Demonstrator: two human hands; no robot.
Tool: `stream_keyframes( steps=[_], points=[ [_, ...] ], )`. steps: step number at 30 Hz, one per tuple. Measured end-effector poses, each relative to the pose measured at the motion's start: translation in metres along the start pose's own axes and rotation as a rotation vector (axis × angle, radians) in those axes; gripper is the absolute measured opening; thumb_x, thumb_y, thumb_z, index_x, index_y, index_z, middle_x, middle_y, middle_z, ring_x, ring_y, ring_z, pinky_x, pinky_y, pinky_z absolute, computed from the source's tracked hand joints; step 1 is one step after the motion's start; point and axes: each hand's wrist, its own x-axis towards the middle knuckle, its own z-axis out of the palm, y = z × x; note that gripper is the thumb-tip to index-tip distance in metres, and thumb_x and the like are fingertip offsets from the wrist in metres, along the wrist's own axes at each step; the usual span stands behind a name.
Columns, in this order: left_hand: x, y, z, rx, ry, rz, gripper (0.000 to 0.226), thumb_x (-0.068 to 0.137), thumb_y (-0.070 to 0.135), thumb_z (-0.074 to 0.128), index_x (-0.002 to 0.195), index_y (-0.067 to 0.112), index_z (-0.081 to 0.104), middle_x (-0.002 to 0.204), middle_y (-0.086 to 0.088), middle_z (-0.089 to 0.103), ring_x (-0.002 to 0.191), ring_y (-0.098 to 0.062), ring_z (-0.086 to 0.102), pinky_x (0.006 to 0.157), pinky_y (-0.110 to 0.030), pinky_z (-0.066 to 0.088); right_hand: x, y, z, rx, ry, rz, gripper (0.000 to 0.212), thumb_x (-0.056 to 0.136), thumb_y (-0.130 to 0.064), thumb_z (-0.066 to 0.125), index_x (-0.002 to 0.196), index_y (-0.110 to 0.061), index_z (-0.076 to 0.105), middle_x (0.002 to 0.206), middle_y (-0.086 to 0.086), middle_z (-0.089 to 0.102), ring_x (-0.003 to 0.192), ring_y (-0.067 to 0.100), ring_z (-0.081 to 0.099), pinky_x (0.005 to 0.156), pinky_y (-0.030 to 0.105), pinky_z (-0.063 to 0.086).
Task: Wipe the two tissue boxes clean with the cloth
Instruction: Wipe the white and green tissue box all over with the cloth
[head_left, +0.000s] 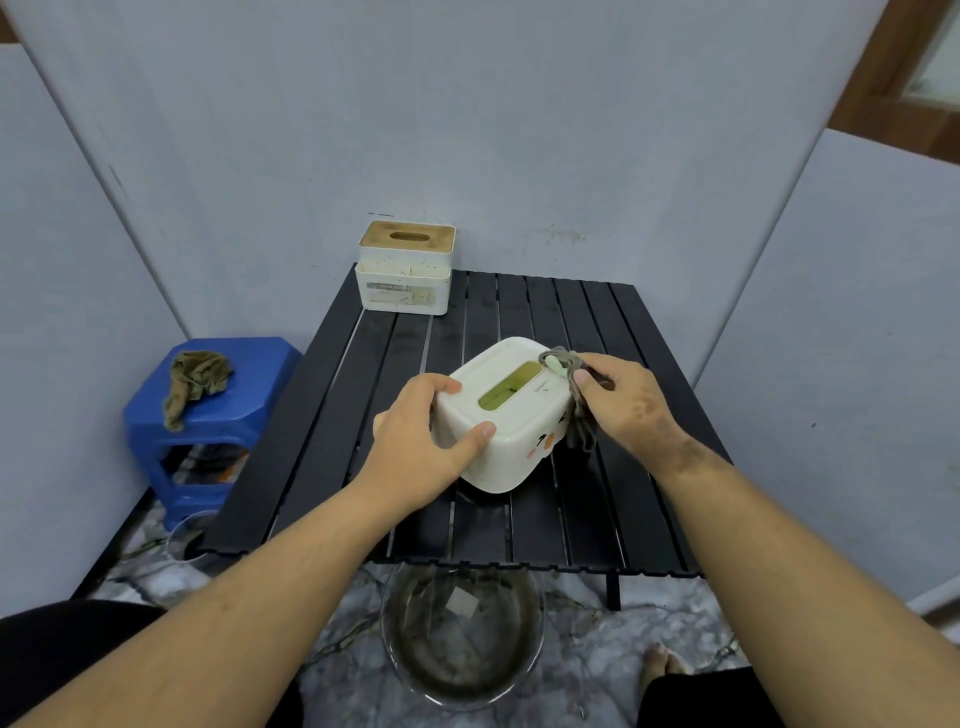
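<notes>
our right hand has its fingers curled round the grey cloth, pressing it to the far right end of the white tissue box. our left hand grips the near end, thumb across the front, steadying it mid-table. the second box sits at the far left corner, unwiped we judge. a loose grip could let the box skid.

Bare forearms without sleeves, black clothing over the legs, a bare foot.
</notes>
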Motion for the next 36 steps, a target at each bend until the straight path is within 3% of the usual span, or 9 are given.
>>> stream_keyframes(
  steps=[6,11,13,17,20,24,31,34,36],
  points=[
    [0.002,-0.001,0.000,-0.016,-0.009,0.003,0.058,0.069,0.073,0.066,0.116,0.043,0.050,0.121,0.025,0.057,0.118,-0.016,0.054,0.107,-0.049,0.045,-0.040,0.003,0.034,0.211,0.307,0.006,0.035,0.099,-0.011,0.054,0.131,-0.019,0.064,0.114,-0.018,0.069,0.113,-0.003,0.062,0.101,0.015,0.047],
    [0.002,0.003,0.000,-0.041,-0.009,-0.044,0.058,0.064,0.071,0.069,0.112,0.044,0.052,0.119,0.022,0.060,0.119,-0.017,0.054,0.107,-0.047,0.046,0.010,0.005,0.008,0.280,-0.094,0.154,0.037,0.103,-0.013,0.048,0.138,-0.018,0.058,0.133,-0.012,0.062,0.127,0.006,0.055,0.115,0.035,0.040],
    [0.000,0.004,0.000,-0.040,-0.015,-0.045,0.058,0.065,0.073,0.070,0.113,0.045,0.051,0.120,0.023,0.059,0.119,-0.017,0.053,0.107,-0.045,0.047,0.016,0.004,0.008,0.305,-0.139,0.173,0.037,0.104,-0.012,0.046,0.138,-0.018,0.059,0.132,-0.011,0.063,0.126,0.007,0.056,0.115,0.035,0.040],
    [-0.001,0.005,0.000,-0.029,-0.011,-0.037,0.060,0.067,0.075,0.070,0.115,0.045,0.051,0.122,0.023,0.058,0.120,-0.016,0.053,0.107,-0.043,0.046,-0.014,-0.002,0.035,0.433,0.143,0.069,0.036,0.103,-0.007,0.042,0.123,-0.023,0.068,0.117,-0.012,0.071,0.116,0.005,0.062,0.106,0.029,0.048],
    [-0.001,0.006,-0.001,-0.019,-0.010,-0.039,0.060,0.067,0.075,0.071,0.115,0.045,0.051,0.121,0.023,0.058,0.119,-0.016,0.054,0.106,-0.044,0.048,-0.038,0.000,0.066,0.568,0.371,0.137,0.037,0.102,-0.009,0.048,0.135,-0.018,0.060,0.137,-0.010,0.060,0.131,0.006,0.053,0.114,0.032,0.040],
    [-0.003,0.009,0.001,-0.015,0.019,-0.024,0.062,0.067,0.075,0.069,0.116,0.042,0.052,0.116,0.022,0.060,0.111,-0.007,0.056,0.106,-0.045,0.046,-0.079,-0.001,0.095,0.479,0.413,0.047,0.043,0.101,-0.009,0.054,0.143,-0.011,0.049,0.152,-0.003,0.042,0.144,0.005,0.035,0.120,0.030,0.031],
    [-0.005,0.019,0.003,0.025,0.055,-0.023,0.058,0.067,0.073,0.067,0.111,0.039,0.052,0.111,0.022,0.060,0.103,0.003,0.057,0.105,-0.049,0.045,-0.089,-0.006,0.091,0.281,0.355,-0.196,0.041,0.098,-0.004,0.057,0.136,-0.020,0.057,0.149,0.007,0.050,0.143,0.015,0.042,0.116,0.026,0.034],
    [-0.008,0.022,0.007,0.043,0.028,-0.019,0.055,0.068,0.069,0.068,0.111,0.040,0.051,0.112,0.025,0.056,0.105,0.002,0.056,0.107,-0.049,0.043,-0.055,-0.008,0.064,0.278,0.253,-0.079,0.043,0.101,-0.010,0.051,0.130,-0.041,0.055,0.145,-0.006,0.052,0.145,0.015,0.037,0.121,0.031,0.028],
    [-0.011,0.024,0.009,0.045,0.016,-0.003,0.049,0.071,0.064,0.067,0.112,0.041,0.051,0.114,0.026,0.055,0.106,0.001,0.056,0.105,-0.050,0.045,-0.048,-0.007,0.059,0.262,0.210,-0.047,0.040,0.102,-0.010,0.049,0.135,-0.031,0.057,0.144,-0.006,0.054,0.146,0.015,0.034,0.123,0.034,0.026]
  ],
)
